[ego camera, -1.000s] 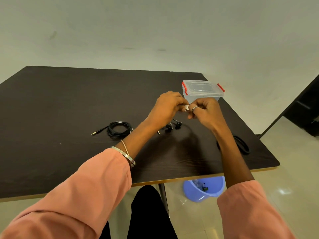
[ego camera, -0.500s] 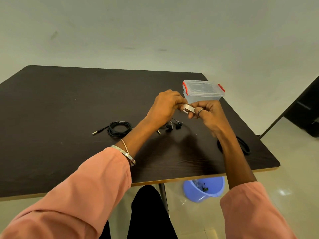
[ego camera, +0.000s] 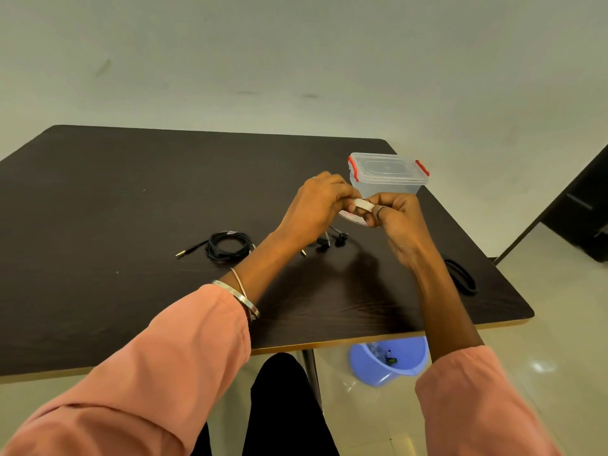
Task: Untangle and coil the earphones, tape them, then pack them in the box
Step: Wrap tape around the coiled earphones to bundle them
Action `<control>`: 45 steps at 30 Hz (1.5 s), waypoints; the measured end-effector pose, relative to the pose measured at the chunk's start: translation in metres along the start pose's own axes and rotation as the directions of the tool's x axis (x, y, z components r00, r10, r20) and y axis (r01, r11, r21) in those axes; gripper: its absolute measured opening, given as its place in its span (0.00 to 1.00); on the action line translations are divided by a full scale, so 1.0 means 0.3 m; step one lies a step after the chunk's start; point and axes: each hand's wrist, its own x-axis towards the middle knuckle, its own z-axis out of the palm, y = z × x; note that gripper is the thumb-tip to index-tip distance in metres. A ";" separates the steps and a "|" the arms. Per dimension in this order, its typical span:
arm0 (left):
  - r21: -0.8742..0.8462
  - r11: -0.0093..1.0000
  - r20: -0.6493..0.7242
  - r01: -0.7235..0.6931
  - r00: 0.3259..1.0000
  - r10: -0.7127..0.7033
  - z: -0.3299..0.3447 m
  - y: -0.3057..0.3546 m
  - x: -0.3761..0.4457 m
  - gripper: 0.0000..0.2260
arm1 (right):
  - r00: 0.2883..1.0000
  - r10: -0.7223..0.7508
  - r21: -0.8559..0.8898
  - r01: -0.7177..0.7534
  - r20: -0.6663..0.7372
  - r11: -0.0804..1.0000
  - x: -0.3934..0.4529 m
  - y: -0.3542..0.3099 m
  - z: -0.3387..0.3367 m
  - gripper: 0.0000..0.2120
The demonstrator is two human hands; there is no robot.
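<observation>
Both hands meet above the table (ego camera: 98, 225), fingers curled round a tape roll (ego camera: 360, 209) held between them: the left hand (ego camera: 316, 209) pinches it from one side, the right hand (ego camera: 398, 222) grips the other, a ring on one finger. Just under the fingers, on the table, lie the earbuds (ego camera: 332, 241) of one black pair; how its cord lies is hidden by the left hand. A coiled pair (ego camera: 227, 246) rests well left of the left hand's fingers, its plug pointing away. Another black coil (ego camera: 460, 278) lies near the table edge, right of the right wrist. The box (ego camera: 388, 174), lid on, stands just beyond the fingertips. A blue bin (ego camera: 388, 363) sits on the floor below
</observation>
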 end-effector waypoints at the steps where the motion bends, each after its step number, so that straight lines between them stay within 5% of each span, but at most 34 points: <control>1: -0.014 1.000 0.002 0.009 1.000 -0.009 0.001 -0.007 0.001 0.07 | 1.000 -0.006 0.026 0.005 0.011 1.000 -0.002 0.003 -0.004 0.10; 6: -0.292 0.951 0.083 0.105 0.993 -0.084 -0.020 -0.013 -0.001 0.15 | 0.995 -0.070 0.187 0.056 0.067 0.981 -0.011 0.015 -0.019 0.12; 11: -0.424 0.887 0.040 0.182 0.982 -0.183 -0.035 -0.020 -0.013 0.11 | 0.992 -0.113 0.479 0.073 0.055 0.875 -0.001 0.005 -0.033 0.16; 13: -0.414 0.894 -0.005 0.169 0.982 -0.188 -0.031 -0.016 -0.015 0.11 | 0.989 -0.114 0.407 0.064 0.099 0.911 -0.006 -0.014 -0.039 0.15; 17: -0.292 0.955 -0.019 0.041 0.999 -0.049 -0.023 -0.013 0.001 0.09 | 0.981 -0.094 -0.001 0.096 0.171 0.995 -0.013 -0.052 -0.035 0.13; 20: -0.167 0.985 0.007 -0.051 0.999 0.053 -0.027 -0.016 0.007 0.09 | 0.979 -0.066 -0.054 0.078 0.195 0.995 -0.015 -0.072 -0.030 0.15; 30: -0.126 0.989 0.007 -0.081 0.997 0.083 -0.021 -0.012 -0.011 0.09 | 0.978 -0.034 0.013 0.032 0.208 0.999 -0.024 -0.048 -0.024 0.26; 45: -0.157 0.985 0.011 -0.068 0.997 0.071 -0.021 -0.023 0.002 0.09 | 0.987 -0.008 0.219 -0.028 0.159 0.975 -0.018 -0.022 -0.008 0.16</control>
